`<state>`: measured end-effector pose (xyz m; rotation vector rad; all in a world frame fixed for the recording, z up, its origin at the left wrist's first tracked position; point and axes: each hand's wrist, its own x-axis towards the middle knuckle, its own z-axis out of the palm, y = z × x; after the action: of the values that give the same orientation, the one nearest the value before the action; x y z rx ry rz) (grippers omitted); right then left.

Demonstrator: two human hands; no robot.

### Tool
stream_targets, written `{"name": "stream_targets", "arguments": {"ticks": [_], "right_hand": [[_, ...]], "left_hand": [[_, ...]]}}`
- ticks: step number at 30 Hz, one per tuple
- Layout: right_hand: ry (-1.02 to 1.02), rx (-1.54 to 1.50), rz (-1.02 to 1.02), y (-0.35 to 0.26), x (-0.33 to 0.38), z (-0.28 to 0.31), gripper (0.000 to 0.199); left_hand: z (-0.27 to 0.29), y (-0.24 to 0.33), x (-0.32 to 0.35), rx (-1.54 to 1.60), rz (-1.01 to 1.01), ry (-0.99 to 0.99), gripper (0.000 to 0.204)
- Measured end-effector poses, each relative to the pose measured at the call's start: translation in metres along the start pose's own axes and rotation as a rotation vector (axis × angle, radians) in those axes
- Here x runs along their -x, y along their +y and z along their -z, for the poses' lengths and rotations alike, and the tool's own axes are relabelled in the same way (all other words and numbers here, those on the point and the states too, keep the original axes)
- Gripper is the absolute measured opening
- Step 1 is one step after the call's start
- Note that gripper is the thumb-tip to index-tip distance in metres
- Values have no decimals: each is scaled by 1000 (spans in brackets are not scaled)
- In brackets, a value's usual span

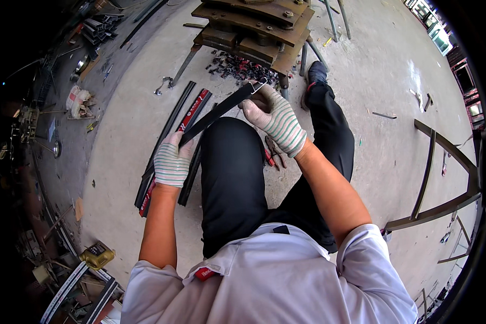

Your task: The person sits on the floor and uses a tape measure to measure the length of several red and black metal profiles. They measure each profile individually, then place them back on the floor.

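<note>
I hold a long, narrow black strip [216, 112] slantwise over my left knee. My left hand [171, 160], in a striped knit glove, grips its lower end. My right hand [274, 117], gloved the same way, pinches its upper end, where a small metal clip shows. Beneath the left hand several more long strips [167, 137] lie on the concrete floor, black ones and one with a red face. Red-handled pliers [271, 153] lie on the floor between my legs, under my right wrist.
A rusty stacked steel frame [256, 27] stands ahead, with a pile of small dark and red pieces [242, 68] at its foot. A curved steel frame [443, 178] lies at the right. A yellow tool [97, 255] and metal scraps sit at the left.
</note>
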<state>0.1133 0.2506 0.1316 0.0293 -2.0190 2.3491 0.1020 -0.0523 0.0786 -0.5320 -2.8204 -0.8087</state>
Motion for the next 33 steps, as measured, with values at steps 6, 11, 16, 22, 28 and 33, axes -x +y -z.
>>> {"name": "stream_targets", "arguments": {"ticks": [6, 11, 16, 22, 28, 33], "right_hand": [[15, -208, 2, -22, 4, -4, 53], [23, -230, 41, -24, -1, -1, 50], [101, -180, 201, -8, -31, 13, 50], [60, 630, -336, 152, -18, 52, 49], [-285, 1183, -772, 267, 74, 46, 62], [-411, 1376, -614, 298, 93, 28, 72]], "left_hand": [[6, 9, -25, -57, -229, 119, 32], [15, 25, -50, 53, -9, -25, 37], [23, 19, -98, 88, -3, 11, 40], [15, 29, -164, 510, 127, 214, 37], [-17, -21, -178, 1003, 323, 347, 33], [-16, -36, -202, 1231, 539, 449, 32]]}}
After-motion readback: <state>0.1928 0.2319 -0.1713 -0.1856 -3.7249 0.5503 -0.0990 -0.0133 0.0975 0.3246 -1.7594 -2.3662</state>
